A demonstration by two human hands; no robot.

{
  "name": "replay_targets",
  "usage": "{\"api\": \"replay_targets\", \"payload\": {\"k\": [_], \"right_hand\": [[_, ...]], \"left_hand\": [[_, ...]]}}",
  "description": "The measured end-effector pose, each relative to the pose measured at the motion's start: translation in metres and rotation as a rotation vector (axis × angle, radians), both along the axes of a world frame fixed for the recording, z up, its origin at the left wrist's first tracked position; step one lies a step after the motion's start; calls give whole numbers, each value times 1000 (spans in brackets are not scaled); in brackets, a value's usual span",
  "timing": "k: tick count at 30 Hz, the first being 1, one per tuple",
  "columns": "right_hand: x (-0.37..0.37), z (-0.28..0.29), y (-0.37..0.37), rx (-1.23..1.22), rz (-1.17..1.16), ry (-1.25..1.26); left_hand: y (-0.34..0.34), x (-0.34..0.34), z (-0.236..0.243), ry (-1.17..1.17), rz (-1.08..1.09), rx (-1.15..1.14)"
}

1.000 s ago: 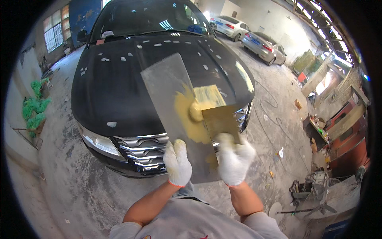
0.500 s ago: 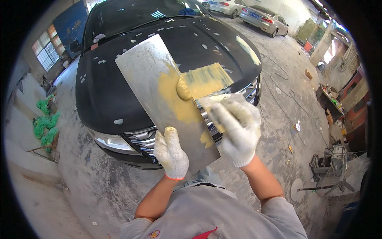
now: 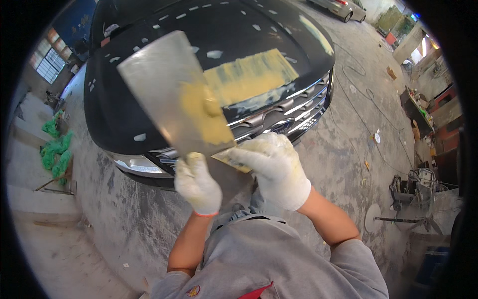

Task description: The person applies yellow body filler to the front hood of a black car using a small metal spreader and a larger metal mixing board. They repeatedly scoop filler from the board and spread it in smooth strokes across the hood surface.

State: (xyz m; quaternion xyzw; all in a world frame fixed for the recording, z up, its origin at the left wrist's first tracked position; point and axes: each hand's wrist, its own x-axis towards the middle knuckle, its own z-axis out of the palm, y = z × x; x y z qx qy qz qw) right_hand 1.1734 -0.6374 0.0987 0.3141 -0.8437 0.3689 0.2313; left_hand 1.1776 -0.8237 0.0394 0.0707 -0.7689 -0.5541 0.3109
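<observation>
My left hand, in a white glove with yellow smears, is closed on the lower part of a long metal plate, tilted across the car's front, with yellow paste smeared on it and a mound at its right edge. My gloved right hand grips a small flat scraper against the plate's lower right, its fingers over much of it. Behind them the black hood carries a broad yellow streaked patch near the grille and several small pale patches.
The front grille faces me. Hoses lie on the concrete floor at right, near machinery, a fan-like stand and a cluttered workbench. Green sheeting lies by the left wall. A silver car stands behind.
The plate has moved left and up in the view; the scraper in my right hand has turned and dropped to the plate's lower part. More of the yellow patch and grille shows.
</observation>
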Motion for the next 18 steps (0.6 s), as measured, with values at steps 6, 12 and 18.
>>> {"api": "replay_targets", "payload": {"k": [6, 12, 18], "right_hand": [[-31, -78, 32, -1446, -98, -937], [-92, -157, 25, -965, -429, -742], [-132, -196, 0, 29, -401, 291]], "left_hand": [[-66, -62, -26, 11, 175, 210], [-88, -123, -74, -71, 208, 313], [-94, -179, -89, 46, 157, 393]]}}
